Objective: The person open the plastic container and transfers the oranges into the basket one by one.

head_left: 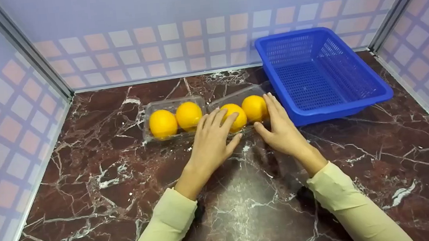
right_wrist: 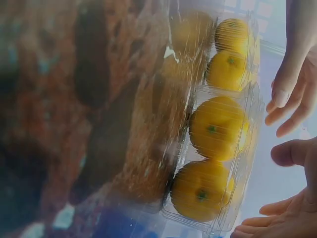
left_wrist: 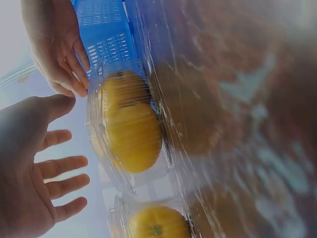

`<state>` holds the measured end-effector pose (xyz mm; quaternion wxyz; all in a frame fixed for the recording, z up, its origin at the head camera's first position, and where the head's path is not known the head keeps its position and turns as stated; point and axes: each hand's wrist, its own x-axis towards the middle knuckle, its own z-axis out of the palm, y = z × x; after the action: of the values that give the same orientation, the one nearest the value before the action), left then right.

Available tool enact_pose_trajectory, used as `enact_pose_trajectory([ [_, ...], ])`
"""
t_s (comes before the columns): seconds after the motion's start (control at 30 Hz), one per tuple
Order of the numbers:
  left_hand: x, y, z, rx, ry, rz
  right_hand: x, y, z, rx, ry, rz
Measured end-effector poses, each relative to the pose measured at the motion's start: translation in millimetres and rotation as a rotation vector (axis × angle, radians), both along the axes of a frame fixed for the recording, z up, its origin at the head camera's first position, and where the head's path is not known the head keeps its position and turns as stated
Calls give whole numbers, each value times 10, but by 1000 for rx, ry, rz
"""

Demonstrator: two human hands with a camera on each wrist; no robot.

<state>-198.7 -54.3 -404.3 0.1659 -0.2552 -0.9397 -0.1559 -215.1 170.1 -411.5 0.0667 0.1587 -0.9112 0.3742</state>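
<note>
Two clear plastic clamshell boxes stand side by side, each with two oranges inside. The left box (head_left: 145,129) is nearly square to the back wall, while the right box (head_left: 216,100) sits at a slant. My left hand (head_left: 210,140) is spread over the near left part of the right box, in front of one orange (head_left: 238,123). At that box's right end is my right hand (head_left: 282,133), fingers extended beside the other orange (head_left: 254,108). In the left wrist view, the left hand (left_wrist: 29,163) has its fingers apart and nothing between them.
A blue plastic basket (head_left: 343,107) with perforated sides stands close to the right of the boxes. Tiled panels (head_left: 191,44) enclose the dark marbled table (head_left: 136,206) at the back and both sides.
</note>
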Motion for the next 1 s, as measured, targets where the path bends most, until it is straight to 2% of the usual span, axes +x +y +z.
enact_pose_trajectory([
  [0.3,-46,139,-16,-41,20,-44,63,72,-33,-37,-142,-39],
  [0.5,-91,267,-18,-63,-6,-74,95,101,-61,-91,-209,-101],
  [0.7,-138,408,-43,-119,-10,-85,100,127,-77,-95,-230,-114],
  [1.0,-160,516,-66,-149,-13,-90,107,152,-58,-72,-220,-125],
])
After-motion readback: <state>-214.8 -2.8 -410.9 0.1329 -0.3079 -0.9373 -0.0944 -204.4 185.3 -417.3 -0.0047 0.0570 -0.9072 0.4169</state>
